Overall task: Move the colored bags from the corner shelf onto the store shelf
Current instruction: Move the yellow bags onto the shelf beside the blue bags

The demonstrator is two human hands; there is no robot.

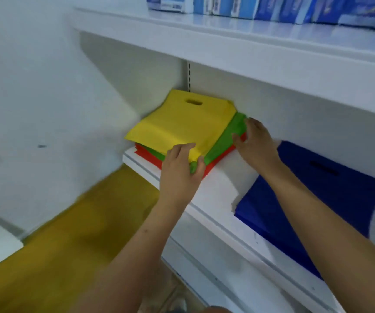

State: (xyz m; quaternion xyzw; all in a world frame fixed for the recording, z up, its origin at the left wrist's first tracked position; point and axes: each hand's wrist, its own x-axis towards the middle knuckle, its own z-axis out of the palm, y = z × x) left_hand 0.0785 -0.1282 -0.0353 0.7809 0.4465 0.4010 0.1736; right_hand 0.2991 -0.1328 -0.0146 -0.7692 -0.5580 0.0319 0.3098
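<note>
A stack of flat bags is seen at the corner end of a white shelf [218, 184]: a yellow bag [182, 125] on top, a green bag [229, 138] beneath, a red bag [211, 166] lowest. The near corner of the yellow and green bags is pinched by the left hand [179, 168]. The stack's right edge is gripped by the right hand [254, 143], fingers curled over the green bag. A blue bag [306, 195] lies flat on the same shelf, to the right.
</note>
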